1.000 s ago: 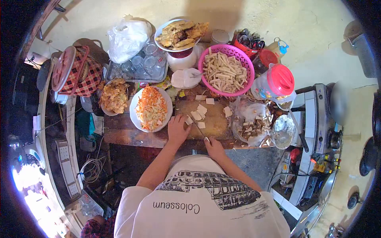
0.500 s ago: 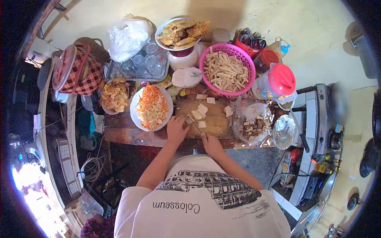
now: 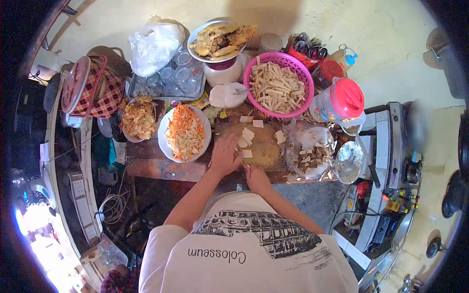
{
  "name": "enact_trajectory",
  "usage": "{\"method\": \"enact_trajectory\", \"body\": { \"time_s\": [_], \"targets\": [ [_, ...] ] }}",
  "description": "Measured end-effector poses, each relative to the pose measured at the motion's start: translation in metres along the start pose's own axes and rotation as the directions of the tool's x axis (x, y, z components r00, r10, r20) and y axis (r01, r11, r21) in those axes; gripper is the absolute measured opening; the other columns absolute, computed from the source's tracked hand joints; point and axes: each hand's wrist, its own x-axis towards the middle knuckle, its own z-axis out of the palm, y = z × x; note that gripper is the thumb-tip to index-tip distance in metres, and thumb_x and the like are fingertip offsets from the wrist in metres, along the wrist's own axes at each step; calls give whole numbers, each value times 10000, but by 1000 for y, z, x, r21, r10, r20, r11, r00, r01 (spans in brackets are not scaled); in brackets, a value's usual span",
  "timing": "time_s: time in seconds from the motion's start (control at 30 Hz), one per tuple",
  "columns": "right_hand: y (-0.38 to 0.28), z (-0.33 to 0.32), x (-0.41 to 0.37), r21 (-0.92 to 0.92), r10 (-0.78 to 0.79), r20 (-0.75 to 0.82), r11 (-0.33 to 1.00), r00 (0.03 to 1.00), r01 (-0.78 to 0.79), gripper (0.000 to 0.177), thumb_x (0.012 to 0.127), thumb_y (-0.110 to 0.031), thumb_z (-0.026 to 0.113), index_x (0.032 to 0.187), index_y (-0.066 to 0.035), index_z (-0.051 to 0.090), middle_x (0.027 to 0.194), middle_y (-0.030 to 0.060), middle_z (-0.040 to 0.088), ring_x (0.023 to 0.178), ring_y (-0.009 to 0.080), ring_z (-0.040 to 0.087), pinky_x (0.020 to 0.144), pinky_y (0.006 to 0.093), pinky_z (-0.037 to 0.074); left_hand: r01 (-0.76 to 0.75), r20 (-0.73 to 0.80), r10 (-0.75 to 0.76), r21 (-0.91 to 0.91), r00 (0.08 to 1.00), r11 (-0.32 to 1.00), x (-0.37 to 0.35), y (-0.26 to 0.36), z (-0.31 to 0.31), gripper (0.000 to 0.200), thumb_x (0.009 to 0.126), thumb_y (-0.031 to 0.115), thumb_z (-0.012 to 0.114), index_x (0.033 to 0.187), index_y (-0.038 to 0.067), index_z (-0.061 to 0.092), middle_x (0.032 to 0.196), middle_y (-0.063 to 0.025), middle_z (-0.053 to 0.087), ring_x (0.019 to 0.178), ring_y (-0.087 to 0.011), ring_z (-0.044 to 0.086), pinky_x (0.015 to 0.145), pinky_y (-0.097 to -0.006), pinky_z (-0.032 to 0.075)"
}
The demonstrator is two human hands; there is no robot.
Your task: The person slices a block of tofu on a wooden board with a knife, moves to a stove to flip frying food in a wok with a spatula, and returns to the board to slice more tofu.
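Right hand (image 3: 256,178) at the near edge of the board, fingers curled shut around what reads as the handle of a knife (image 3: 245,166); only a sliver shows between the hands, the rest covered by the left hand or lost in blur. Left hand (image 3: 226,155) laid across, palm down, just left of and beyond the right; fingers point away from the body, smeared at the tips. Whether they pinch anything, cannot tell. Pale flat pieces (image 3: 247,136) lie on the wooden board (image 3: 268,157), just right of the left fingertips, a few overlapping; one single square sits nearer the right hand, others farther out and to the right. Board's left side partly under the left hand, its outline hard to separate from the stained table (image 3: 146,168). Left of the left hand, near it: white plate (image 3: 162,139) heaped with orange and pale shreds, its middle buried. Beyond the grip, slightly right: pink basket (image 3: 311,93) of pale sticks, base out of sight. Right of the right hand: clear plastic bag (image 3: 305,134) with scraps, folds and glare muddling its contents, and a shiny bowl (image 3: 349,161) just beside it.
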Motion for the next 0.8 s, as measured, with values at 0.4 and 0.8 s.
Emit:
{"method": "enact_trajectory", "body": {
  "time_s": [0.4,0.8],
  "targets": [
    [3,8,3,-78,33,35,996,999,-31,441,942,-364,334,930,41,508,729,280,596,687,438,598,622,520,482,-301,360,282,-1,889,954,37,-4,34,760,759,392,473,1401,67,230,1402,-164,322,1339,-330,211,1116,-462,94],
    [-1,11,2,-112,52,43,993,998,-47,421,939,-354,354,951,37,508,716,266,603,666,420,608,600,510,487,-302,442,253,44,861,952,37,-6,35,767,728,364,482,1401,82,243,1445,-115,264,1365,-312,148,1116,-466,66]
  ]
}}
